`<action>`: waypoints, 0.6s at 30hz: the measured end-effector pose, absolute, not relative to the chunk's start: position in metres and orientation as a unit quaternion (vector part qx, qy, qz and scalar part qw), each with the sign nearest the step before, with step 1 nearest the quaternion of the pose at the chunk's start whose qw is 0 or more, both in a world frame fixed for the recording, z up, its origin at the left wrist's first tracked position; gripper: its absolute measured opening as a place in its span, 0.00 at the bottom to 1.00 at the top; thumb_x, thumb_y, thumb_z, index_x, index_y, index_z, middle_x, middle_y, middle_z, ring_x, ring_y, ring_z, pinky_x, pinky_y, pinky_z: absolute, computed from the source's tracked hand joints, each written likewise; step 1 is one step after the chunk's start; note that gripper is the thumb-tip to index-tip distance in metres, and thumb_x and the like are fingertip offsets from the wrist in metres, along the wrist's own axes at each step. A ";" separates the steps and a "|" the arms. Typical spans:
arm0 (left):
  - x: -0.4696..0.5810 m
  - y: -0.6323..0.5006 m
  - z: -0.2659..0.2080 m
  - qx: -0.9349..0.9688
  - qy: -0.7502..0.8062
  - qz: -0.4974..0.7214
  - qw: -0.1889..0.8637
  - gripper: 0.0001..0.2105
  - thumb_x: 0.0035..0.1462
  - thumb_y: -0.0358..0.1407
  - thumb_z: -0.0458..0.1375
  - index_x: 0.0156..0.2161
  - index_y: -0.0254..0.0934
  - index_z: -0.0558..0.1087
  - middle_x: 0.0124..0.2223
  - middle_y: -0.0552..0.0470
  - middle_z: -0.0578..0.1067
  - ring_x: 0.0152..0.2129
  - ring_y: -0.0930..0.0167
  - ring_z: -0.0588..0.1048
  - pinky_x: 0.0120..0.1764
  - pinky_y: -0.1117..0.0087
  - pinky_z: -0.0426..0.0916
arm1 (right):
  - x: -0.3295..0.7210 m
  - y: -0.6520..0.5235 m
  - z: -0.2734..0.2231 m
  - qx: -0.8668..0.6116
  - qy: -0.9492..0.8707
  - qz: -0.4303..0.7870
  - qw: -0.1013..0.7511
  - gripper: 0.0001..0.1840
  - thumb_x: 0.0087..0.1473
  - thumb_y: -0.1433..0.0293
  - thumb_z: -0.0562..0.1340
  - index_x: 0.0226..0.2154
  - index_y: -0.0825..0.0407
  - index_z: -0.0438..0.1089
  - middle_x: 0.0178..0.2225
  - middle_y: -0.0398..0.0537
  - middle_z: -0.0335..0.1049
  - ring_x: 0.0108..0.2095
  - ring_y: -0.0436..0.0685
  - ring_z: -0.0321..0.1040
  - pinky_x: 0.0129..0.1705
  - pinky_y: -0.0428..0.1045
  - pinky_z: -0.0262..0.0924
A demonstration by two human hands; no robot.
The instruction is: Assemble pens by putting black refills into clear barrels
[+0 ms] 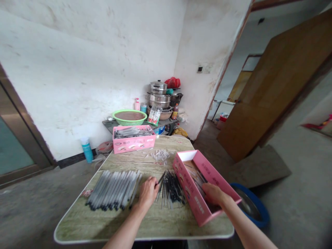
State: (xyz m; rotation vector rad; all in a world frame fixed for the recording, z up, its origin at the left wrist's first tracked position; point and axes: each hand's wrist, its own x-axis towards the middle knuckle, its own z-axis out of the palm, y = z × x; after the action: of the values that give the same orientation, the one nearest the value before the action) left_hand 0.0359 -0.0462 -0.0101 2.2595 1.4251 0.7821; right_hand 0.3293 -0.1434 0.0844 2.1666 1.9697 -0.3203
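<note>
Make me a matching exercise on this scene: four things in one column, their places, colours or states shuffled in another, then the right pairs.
Things
1. Left hand
2. Right hand
3. Basin
4. Door

Places, colours, states
A. Brown, standing open
B. Between the pale tubes and the black sticks
C. Light green
D. Reaching into the nearer pink box

Right pairs: 1-B, 2-D, 3-C, 4-A
</note>
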 end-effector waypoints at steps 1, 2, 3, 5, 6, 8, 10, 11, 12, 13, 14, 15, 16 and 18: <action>0.037 -0.047 -0.011 0.801 0.506 0.271 0.173 0.06 0.56 0.28 0.54 0.32 0.36 0.73 0.35 0.47 0.74 0.33 0.68 0.73 0.36 0.71 0.61 | 0.330 -0.144 0.084 0.727 0.670 -0.115 0.101 0.18 0.46 0.79 0.62 0.42 0.57 0.75 0.47 0.60 0.74 0.49 0.63 0.70 0.46 0.49 0.61; 0.037 -0.047 -0.011 0.802 0.509 0.262 0.171 0.06 0.56 0.28 0.53 0.33 0.35 0.73 0.35 0.46 0.74 0.33 0.68 0.73 0.37 0.71 0.61 | 0.330 -0.144 0.084 0.722 0.673 -0.122 0.103 0.17 0.46 0.78 0.62 0.41 0.57 0.75 0.46 0.59 0.74 0.48 0.63 0.71 0.44 0.49 0.62; 0.038 -0.048 -0.011 0.803 0.514 0.251 0.170 0.06 0.56 0.28 0.53 0.34 0.35 0.73 0.36 0.46 0.74 0.34 0.68 0.74 0.37 0.71 0.61 | 0.330 -0.145 0.083 0.718 0.676 -0.128 0.103 0.15 0.46 0.77 0.63 0.40 0.56 0.76 0.45 0.58 0.75 0.46 0.63 0.72 0.43 0.48 0.62; 0.039 -0.048 -0.009 0.806 0.524 0.222 0.164 0.06 0.56 0.28 0.54 0.36 0.34 0.73 0.38 0.43 0.74 0.35 0.66 0.74 0.37 0.70 0.62 | 0.329 -0.145 0.083 0.714 0.680 -0.136 0.100 0.12 0.46 0.76 0.63 0.37 0.55 0.77 0.43 0.57 0.76 0.44 0.62 0.73 0.40 0.47 0.63; 0.040 -0.048 -0.007 0.809 0.527 0.206 0.158 0.07 0.56 0.28 0.54 0.37 0.32 0.73 0.38 0.41 0.75 0.35 0.65 0.75 0.38 0.68 0.63 | 0.328 -0.145 0.083 0.714 0.680 -0.136 0.098 0.11 0.46 0.75 0.63 0.36 0.55 0.77 0.42 0.57 0.76 0.44 0.62 0.73 0.39 0.47 0.63; 0.041 -0.049 -0.001 0.815 0.533 0.174 0.145 0.09 0.57 0.28 0.52 0.39 0.29 0.74 0.38 0.37 0.76 0.36 0.62 0.75 0.38 0.66 0.64 | 0.327 -0.145 0.082 0.721 0.675 -0.132 0.089 0.11 0.46 0.76 0.63 0.35 0.55 0.77 0.41 0.57 0.77 0.43 0.62 0.74 0.38 0.47 0.63; 0.043 -0.050 0.006 0.820 0.536 0.144 0.137 0.11 0.58 0.28 0.50 0.40 0.27 0.74 0.38 0.34 0.76 0.36 0.59 0.76 0.37 0.64 0.65 | 0.327 -0.144 0.080 0.732 0.667 -0.119 0.078 0.12 0.45 0.76 0.63 0.35 0.56 0.77 0.40 0.58 0.77 0.42 0.62 0.74 0.38 0.47 0.62; 0.044 -0.051 0.010 0.822 0.536 0.131 0.136 0.12 0.58 0.27 0.49 0.40 0.27 0.75 0.38 0.33 0.76 0.36 0.59 0.76 0.37 0.64 0.65 | 0.328 -0.143 0.080 0.738 0.662 -0.110 0.070 0.12 0.45 0.76 0.62 0.35 0.56 0.77 0.40 0.59 0.77 0.41 0.62 0.74 0.38 0.47 0.62; 0.044 -0.051 0.013 0.824 0.537 0.120 0.137 0.12 0.58 0.27 0.49 0.41 0.27 0.75 0.39 0.33 0.77 0.37 0.60 0.76 0.37 0.65 0.65 | 0.329 -0.142 0.081 0.744 0.658 -0.100 0.061 0.12 0.45 0.77 0.62 0.34 0.57 0.77 0.40 0.59 0.77 0.41 0.62 0.74 0.39 0.47 0.62; 0.045 -0.051 0.015 0.825 0.537 0.112 0.137 0.12 0.57 0.27 0.49 0.41 0.27 0.75 0.39 0.33 0.77 0.37 0.60 0.77 0.38 0.65 0.66 | 0.331 -0.141 0.082 0.749 0.654 -0.089 0.050 0.11 0.45 0.77 0.62 0.33 0.57 0.77 0.39 0.59 0.77 0.41 0.62 0.73 0.39 0.47 0.61; 0.046 -0.051 0.016 0.825 0.537 0.106 0.138 0.12 0.57 0.26 0.50 0.41 0.27 0.75 0.39 0.34 0.77 0.38 0.61 0.77 0.38 0.66 0.66 | 0.332 -0.139 0.084 0.755 0.650 -0.079 0.036 0.10 0.45 0.76 0.61 0.31 0.57 0.77 0.38 0.58 0.77 0.40 0.62 0.73 0.38 0.47 0.61; 0.046 -0.050 0.016 0.825 0.538 0.104 0.138 0.12 0.56 0.26 0.50 0.40 0.27 0.75 0.39 0.34 0.77 0.38 0.61 0.77 0.39 0.66 0.66 | 0.333 -0.138 0.087 0.760 0.646 -0.069 0.021 0.08 0.46 0.76 0.61 0.30 0.57 0.76 0.36 0.57 0.77 0.39 0.61 0.73 0.37 0.47 0.60; 0.046 -0.049 0.016 0.823 0.541 0.107 0.139 0.12 0.56 0.26 0.50 0.40 0.27 0.75 0.39 0.34 0.77 0.38 0.60 0.77 0.38 0.66 0.66 | 0.333 -0.138 0.092 0.764 0.643 -0.057 0.009 0.08 0.48 0.74 0.60 0.29 0.57 0.76 0.35 0.56 0.77 0.37 0.61 0.73 0.36 0.46 0.60; 0.045 -0.047 0.013 0.811 0.553 0.123 0.143 0.11 0.55 0.27 0.51 0.39 0.27 0.75 0.37 0.34 0.78 0.37 0.60 0.77 0.38 0.66 0.66 | 0.328 -0.139 0.105 0.767 0.639 -0.036 -0.054 0.12 0.53 0.68 0.57 0.28 0.56 0.74 0.30 0.52 0.77 0.33 0.59 0.73 0.32 0.46 0.59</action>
State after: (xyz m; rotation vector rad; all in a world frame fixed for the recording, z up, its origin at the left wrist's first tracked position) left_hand 0.0450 -0.0469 0.0126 2.3407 1.5960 0.3552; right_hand 0.3282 -0.1395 0.1050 2.4944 2.0791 -0.1182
